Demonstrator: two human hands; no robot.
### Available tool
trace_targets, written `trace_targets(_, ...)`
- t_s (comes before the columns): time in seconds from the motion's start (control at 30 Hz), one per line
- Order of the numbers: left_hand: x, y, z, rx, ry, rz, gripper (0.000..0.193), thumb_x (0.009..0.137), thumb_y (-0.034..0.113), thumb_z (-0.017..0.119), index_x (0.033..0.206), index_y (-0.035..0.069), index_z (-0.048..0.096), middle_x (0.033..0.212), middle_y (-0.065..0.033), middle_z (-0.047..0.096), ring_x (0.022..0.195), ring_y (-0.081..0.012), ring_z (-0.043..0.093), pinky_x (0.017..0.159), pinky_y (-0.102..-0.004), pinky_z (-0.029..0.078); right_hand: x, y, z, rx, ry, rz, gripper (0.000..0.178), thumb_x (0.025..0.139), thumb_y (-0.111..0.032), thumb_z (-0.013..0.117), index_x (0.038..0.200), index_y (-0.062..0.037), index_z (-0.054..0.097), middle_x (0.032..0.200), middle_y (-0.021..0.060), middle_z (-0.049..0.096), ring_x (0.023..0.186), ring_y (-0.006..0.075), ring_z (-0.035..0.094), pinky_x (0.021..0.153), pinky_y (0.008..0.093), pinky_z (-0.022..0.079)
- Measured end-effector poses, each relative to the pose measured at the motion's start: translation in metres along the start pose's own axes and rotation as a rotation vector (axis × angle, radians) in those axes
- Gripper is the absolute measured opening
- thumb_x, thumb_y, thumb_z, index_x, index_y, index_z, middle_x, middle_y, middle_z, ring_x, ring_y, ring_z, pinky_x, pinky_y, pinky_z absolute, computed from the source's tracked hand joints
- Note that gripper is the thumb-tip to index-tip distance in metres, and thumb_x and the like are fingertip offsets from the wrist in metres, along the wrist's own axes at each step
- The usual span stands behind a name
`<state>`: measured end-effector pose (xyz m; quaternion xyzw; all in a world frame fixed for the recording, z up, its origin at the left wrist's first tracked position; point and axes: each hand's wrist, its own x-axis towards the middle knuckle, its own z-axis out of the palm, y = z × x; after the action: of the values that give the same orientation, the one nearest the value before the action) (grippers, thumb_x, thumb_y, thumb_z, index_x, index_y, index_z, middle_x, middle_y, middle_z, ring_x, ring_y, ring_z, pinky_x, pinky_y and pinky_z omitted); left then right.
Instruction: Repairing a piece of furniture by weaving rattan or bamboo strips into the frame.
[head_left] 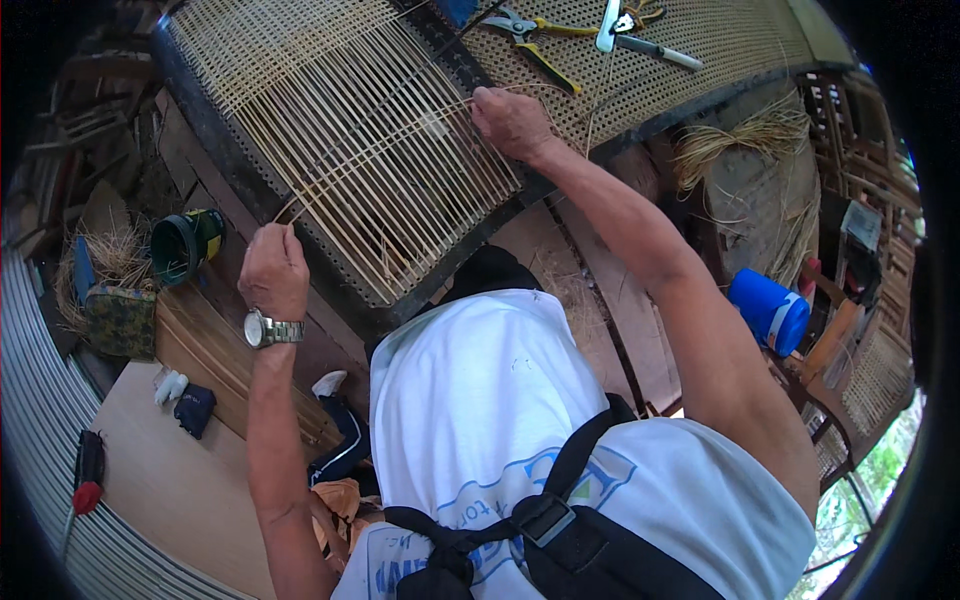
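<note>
A dark frame (350, 312) lies before me, strung with pale cane strands (345, 140); its far part is closely woven, its near part has only lengthwise strands. A few cross strands (385, 145) run over these from one side rail to the other. Beside the left rail my left hand (275, 268), with a metal watch on the wrist, is closed in a pinch on the end of a cane strand. At the right rail my right hand (512, 122) is closed too, its fingertips pinching a strand at the other side. The fingertips are partly hidden.
On a finished woven panel (690, 35) to the far right lie pruning shears (540, 45) and a knife (658, 52). A cane bundle (745, 145) hangs at right, above a blue jug (770, 310). At left are a dark green bucket (175, 250) and a plywood sheet (170, 480).
</note>
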<state>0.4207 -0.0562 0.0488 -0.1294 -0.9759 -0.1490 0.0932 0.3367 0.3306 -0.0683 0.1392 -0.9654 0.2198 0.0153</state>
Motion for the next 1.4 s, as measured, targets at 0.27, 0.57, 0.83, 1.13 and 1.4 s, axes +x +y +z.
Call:
trace_targets(0.27, -0.057, 0.013, -0.046, -0.315, -0.22, -0.278, 0.013, 0.098, 0.013, 0.063, 0.092, 0.002, 0.062, 0.079, -0.0156, 0.063, 0.07, -0.0322, 0.062, 0.062, -0.0398, 0.048, -0.042, 0.014, -0.038, 0.15, -0.203, 0.299, 0.028, 0.093, -0.033, 0.068, 0.093, -0.0053, 0.066, 0.084, 0.0161, 0.068, 0.082, 0.0367, 0.067, 0.072, 0.0463, 0.052)
trace_targets(0.57, -0.119, 0.0, -0.085, -0.346, -0.349, -0.455, 0.014, 0.099, 0.014, 0.064, 0.092, 0.002, 0.063, 0.071, -0.0106, 0.059, 0.063, -0.0193, 0.053, 0.059, -0.0349, 0.043, -0.103, 0.021, -0.056, 0.22, -0.381, 0.506, 0.033, 0.089, -0.037, 0.074, 0.091, -0.0042, 0.071, 0.086, 0.0154, 0.07, 0.083, 0.0316, 0.067, 0.075, 0.0423, 0.053)
trace_targets(0.83, -0.18, -0.049, -0.099, -0.359, -0.477, -0.623, 0.018, 0.1, 0.019, 0.064, 0.093, 0.002, 0.065, 0.071, -0.0081, 0.059, 0.066, -0.016, 0.055, 0.061, -0.0326, 0.044, -0.113, 0.028, -0.07, 0.174, -0.326, 0.559, 0.027, 0.089, -0.034, 0.072, 0.096, -0.0079, 0.071, 0.088, 0.0156, 0.071, 0.087, 0.034, 0.069, 0.077, 0.0438, 0.053)
trace_targets(1.13, -0.187, -0.099, -0.087, -0.128, -0.716, -0.504, 0.026, 0.094, 0.025, 0.071, 0.109, 0.004, 0.069, 0.094, -0.0117, 0.071, 0.084, -0.023, 0.064, 0.076, -0.0376, 0.05, -0.101, 0.025, -0.06, 0.278, -0.395, 0.43, 0.027, 0.09, -0.034, 0.071, 0.094, -0.0066, 0.07, 0.089, 0.0162, 0.07, 0.089, 0.0359, 0.068, 0.077, 0.0442, 0.052)
trace_targets(1.4, -0.09, 0.009, -0.054, -0.75, -0.738, -0.508, 0.037, 0.094, 0.029, 0.074, 0.118, 0.003, 0.066, 0.097, -0.005, 0.072, 0.09, -0.0167, 0.066, 0.081, -0.0328, 0.053, -0.11, 0.028, -0.064, 0.234, -0.331, 0.5, 0.029, 0.089, -0.032, 0.072, 0.097, -0.0045, 0.07, 0.092, 0.0174, 0.071, 0.089, 0.0342, 0.069, 0.078, 0.043, 0.053)
